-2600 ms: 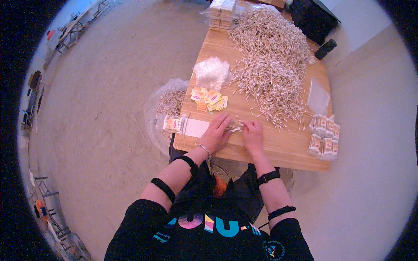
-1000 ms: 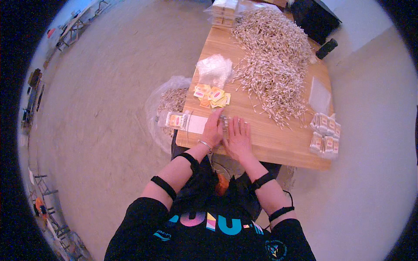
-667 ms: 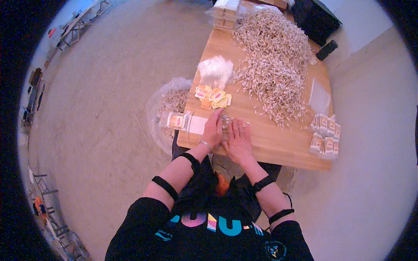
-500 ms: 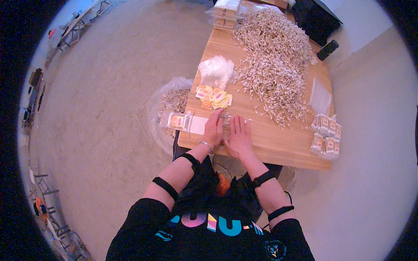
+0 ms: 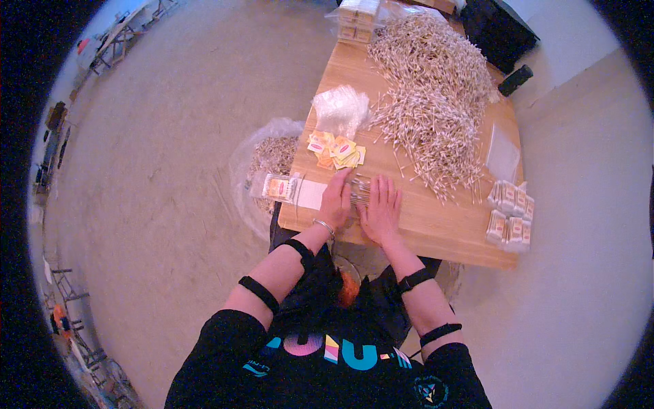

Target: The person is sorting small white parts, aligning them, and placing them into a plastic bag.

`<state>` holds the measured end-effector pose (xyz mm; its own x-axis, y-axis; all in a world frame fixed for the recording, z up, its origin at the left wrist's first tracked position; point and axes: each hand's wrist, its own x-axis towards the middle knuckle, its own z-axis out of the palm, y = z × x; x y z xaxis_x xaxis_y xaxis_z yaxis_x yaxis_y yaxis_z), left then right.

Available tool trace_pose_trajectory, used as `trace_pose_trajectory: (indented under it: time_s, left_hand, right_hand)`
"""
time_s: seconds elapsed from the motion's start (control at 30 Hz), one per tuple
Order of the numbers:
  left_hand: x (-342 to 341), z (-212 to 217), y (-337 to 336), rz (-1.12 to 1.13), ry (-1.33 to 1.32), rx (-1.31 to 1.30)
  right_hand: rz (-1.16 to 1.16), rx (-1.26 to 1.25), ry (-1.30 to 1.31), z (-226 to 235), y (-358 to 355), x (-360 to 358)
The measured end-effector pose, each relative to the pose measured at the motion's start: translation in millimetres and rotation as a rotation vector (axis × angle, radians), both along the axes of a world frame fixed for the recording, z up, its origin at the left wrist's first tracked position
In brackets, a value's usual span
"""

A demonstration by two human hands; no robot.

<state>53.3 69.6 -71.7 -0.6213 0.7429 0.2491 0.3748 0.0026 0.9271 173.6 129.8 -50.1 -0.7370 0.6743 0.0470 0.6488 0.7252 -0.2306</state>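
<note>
A small row of cotton swabs (image 5: pixel 360 191) lies on the wooden table between my two hands. My left hand (image 5: pixel 334 201) rests at the left end of the row, its fingers stretched out and close together. At the right end, my right hand (image 5: pixel 383 213) lies flat with its fingers extended over the swab tips. A white card or strip (image 5: pixel 311 195) is beside my left hand. Left of it, a clear pack of swabs with a yellow label (image 5: pixel 278 187) sits at the table's edge. Loose yellow cards (image 5: pixel 340 150) are just beyond my left fingertips.
A big heap of swabs (image 5: pixel 436 95) covers the far table (image 5: pixel 436 232). Clear plastic bags (image 5: pixel 339 109) lie left of it. Filled packs (image 5: pixel 509 215) are grouped at the right edge, stacked packs (image 5: pixel 355 20) at the far left corner. A bag of swabs (image 5: pixel 272 157) stands beside the table.
My right hand has shifted slightly to the right, uncovering more of the swabs between my hands. My left hand has hardly moved.
</note>
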Motion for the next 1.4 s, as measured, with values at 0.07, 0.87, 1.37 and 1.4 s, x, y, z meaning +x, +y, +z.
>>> trace_pose_trajectory:
  time_s: [0.07,0.87,1.37,1.4]
  left_hand:
    - [-0.3,1.1,-0.5,-0.003,-0.007,-0.01]
    - [3.1,-12.9,1.8,-0.03,-0.387,0.077]
    - [3.3,-10.2,0.8,0.012,-0.639,0.195]
    - [4.3,-10.3,0.3,0.002,-0.635,0.197]
  right_hand:
    - [0.007,0.035,0.04,-1.0,3.9,-4.3]
    - [-0.244,-0.372,0.845,-27.7,17.9,-24.1]
    - [-0.339,-0.444,0.919,-31.2,11.7,-14.3]
    - [-0.347,-0.49,0.938,-31.9,12.5,-14.1]
